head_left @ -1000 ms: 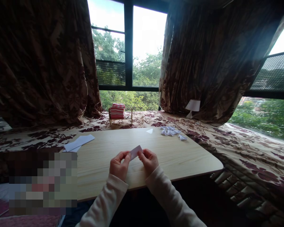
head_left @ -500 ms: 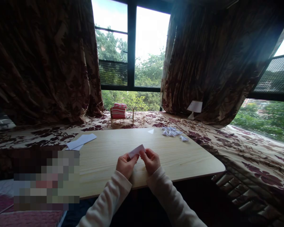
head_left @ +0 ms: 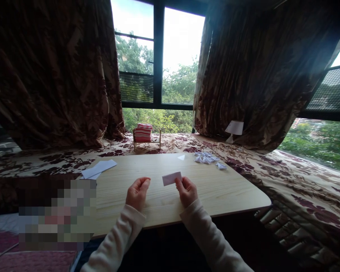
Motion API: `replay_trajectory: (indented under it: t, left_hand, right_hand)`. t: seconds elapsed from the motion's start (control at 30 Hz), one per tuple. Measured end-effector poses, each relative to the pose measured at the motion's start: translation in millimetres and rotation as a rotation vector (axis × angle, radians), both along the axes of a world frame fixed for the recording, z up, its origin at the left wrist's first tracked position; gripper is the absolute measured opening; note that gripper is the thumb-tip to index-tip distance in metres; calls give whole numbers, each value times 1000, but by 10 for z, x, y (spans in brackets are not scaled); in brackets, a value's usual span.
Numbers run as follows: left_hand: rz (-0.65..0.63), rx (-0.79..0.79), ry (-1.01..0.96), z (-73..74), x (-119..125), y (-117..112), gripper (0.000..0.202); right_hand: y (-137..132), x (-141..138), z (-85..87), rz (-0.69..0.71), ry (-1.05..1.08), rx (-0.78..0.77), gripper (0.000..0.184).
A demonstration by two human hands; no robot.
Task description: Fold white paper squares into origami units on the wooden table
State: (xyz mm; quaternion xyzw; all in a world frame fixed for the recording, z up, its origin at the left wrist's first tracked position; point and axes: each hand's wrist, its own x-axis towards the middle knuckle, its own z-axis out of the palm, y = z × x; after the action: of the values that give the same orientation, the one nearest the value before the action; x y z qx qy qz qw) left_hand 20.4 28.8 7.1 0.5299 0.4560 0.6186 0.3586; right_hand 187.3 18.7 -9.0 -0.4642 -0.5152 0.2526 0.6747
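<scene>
My right hand (head_left: 187,191) pinches a small folded strip of pale paper (head_left: 172,178) and holds it just above the wooden table (head_left: 215,189). To the left of the strip, a short gap away, my left hand (head_left: 137,192) hovers with its fingers loosely curled and nothing in them. Both sleeves are cream coloured.
Sheets of white paper (head_left: 98,169) lie at the table's far left corner. Several small folded paper pieces (head_left: 206,158) lie at the far right, one more (head_left: 181,157) beside them. A toy chair with striped cloth (head_left: 143,133) and a small white lamp (head_left: 234,129) stand on the patterned window seat.
Both hands held the folded strip together. My left hand has let go and drawn off to the left, while my right hand keeps the strip and has shifted it slightly right.
</scene>
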Motion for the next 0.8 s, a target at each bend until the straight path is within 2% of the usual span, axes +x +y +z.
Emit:
replay_trajectory:
  t: [0.13, 0.23, 0.3, 0.4, 0.53, 0.6, 0.67, 0.8]
  left_hand:
    - [-225, 32, 129, 14, 173, -76, 27]
    - [-310, 65, 187, -1, 246, -97, 20]
    - [-310, 82, 215, -17, 243, -93, 19]
    - [-244, 103, 249, -33, 212, -94, 19]
    - [-181, 148, 272, -27, 212, -125, 17]
    - [-152, 177, 302, -22, 228, -137, 16]
    - [-121, 178, 325, -29, 233, -135, 15]
    - [-42, 96, 309, -67, 151, -82, 20]
  right_hand:
    - [-55, -88, 37, 96, 0, 39, 26]
    - [-57, -111, 46, 121, 18, 42, 26]
    - [-40, -106, 43, 163, 40, 24, 27]
    - [-13, -105, 33, 243, 60, -8, 27]
    - [-14, -142, 16, 443, 130, -41, 23]
    - [-24, -169, 6, 497, 152, -35, 25]
    - [-18, -176, -9, 442, 140, -36, 24]
    - [61, -39, -61, 215, 138, -72, 21]
